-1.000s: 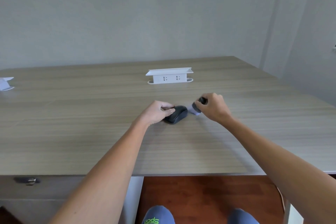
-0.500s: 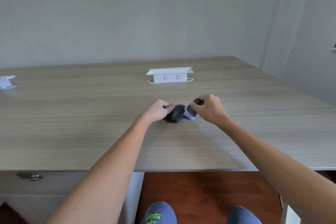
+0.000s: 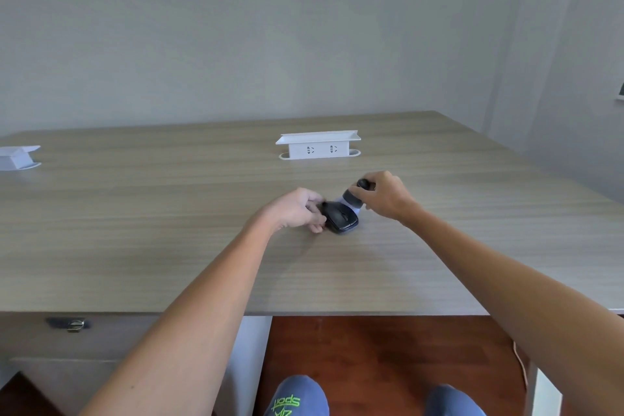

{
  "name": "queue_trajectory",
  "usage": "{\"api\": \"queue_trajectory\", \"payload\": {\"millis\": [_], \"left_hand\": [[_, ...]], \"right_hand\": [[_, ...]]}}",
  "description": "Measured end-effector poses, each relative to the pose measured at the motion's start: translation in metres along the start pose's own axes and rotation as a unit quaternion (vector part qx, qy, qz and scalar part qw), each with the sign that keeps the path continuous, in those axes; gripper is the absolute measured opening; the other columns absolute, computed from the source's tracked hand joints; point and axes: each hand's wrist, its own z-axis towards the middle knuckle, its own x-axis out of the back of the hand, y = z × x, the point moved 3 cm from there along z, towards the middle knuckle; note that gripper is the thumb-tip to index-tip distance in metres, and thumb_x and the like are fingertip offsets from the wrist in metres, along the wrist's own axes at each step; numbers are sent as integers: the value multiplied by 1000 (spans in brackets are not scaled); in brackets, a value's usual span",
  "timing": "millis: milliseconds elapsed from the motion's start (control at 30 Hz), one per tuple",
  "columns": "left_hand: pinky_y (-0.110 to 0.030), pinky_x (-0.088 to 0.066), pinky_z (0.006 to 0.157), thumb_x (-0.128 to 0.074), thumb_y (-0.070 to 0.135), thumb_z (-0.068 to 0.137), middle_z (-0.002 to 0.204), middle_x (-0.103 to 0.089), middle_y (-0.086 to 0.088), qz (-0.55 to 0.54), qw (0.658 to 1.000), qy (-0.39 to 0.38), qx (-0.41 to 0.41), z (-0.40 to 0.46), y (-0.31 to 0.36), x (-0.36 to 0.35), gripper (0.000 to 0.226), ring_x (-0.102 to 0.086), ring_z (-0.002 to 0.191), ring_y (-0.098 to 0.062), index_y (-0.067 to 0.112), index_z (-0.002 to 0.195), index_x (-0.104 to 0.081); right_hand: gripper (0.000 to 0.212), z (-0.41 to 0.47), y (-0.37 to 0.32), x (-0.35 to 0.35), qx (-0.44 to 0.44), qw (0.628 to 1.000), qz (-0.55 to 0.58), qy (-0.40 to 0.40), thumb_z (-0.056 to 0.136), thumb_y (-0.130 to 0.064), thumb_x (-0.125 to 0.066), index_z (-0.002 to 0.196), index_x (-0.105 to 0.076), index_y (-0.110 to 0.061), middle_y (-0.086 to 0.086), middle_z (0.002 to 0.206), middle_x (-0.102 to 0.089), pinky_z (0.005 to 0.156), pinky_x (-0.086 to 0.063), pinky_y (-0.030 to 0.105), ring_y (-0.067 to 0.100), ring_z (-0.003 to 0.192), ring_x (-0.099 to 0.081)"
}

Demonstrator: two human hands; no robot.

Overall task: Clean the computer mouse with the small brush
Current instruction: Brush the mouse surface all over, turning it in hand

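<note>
Since the earlier frame, the computer mouse [image 3: 340,219] has turned on the desk [image 3: 135,230], its buttons now facing the camera, and the small brush [image 3: 353,200] has shifted to its far right edge. Mouse lies in front of the white socket box [image 3: 317,145], nearer the person. Left hand [image 3: 297,211] has fingers clamped on the mouse's left side, judged to steady it against brush pressure. Right hand [image 3: 383,194] has fingers closed around the brush's dark handle, pale bristles angled down onto the mouse. Cleaning appears under way.
</note>
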Motion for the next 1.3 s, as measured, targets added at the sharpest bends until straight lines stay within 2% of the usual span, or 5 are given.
{"api": "queue_trajectory", "payload": {"millis": [267, 400, 600, 1167, 1300], "left_hand": [[-29, -30, 115, -86, 33, 78, 156, -34, 6, 180, 981, -5, -70, 12, 0, 8, 82, -33, 144, -15, 28, 150, -49], [-18, -28, 105, -85, 25, 81, 153, -49, 6, 178, 979, -22, -95, 14, 2, 1, 77, -43, 141, -11, 21, 149, -50], [-32, -41, 111, -86, 29, 77, 133, -64, 7, 186, 979, -10, -76, 21, 2, 6, 65, -57, 127, -14, 26, 137, -61], [-28, -45, 81, -87, 22, 78, 120, -66, -2, 226, 972, -17, -61, 26, 16, 8, 59, -60, 114, -22, 18, 131, -63], [-31, -46, 90, -87, 21, 76, 120, -71, -4, 238, 968, -19, -77, 28, 18, 8, 53, -63, 114, -24, 17, 125, -68]], "right_hand": [[29, -25, 9, 16, 35, 997, 14, 70, 87, -25, -66, 78, -66, 3, 5, 63, -55, 46, -36, 16, 13, 56, -41], [37, -32, 23, 19, 10, 999, 25, 45, 87, -27, -67, 78, -61, 9, 1, 60, -45, 43, -30, 17, 12, 55, -35], [24, -42, 1, 22, 84, 996, 13, 37, 85, -27, -69, 69, -68, -10, 5, 63, -63, 49, -37, 15, 11, 57, -47], [22, -42, -10, 17, 93, 995, -27, 20, 83, -21, -65, 72, -68, -1, 15, 65, -64, 49, -37, 17, 14, 57, -40], [24, -33, -6, 20, 72, 996, -42, 34, 83, -21, -62, 74, -67, 0, 19, 69, -66, 54, -46, 29, 21, 61, -45]]}}
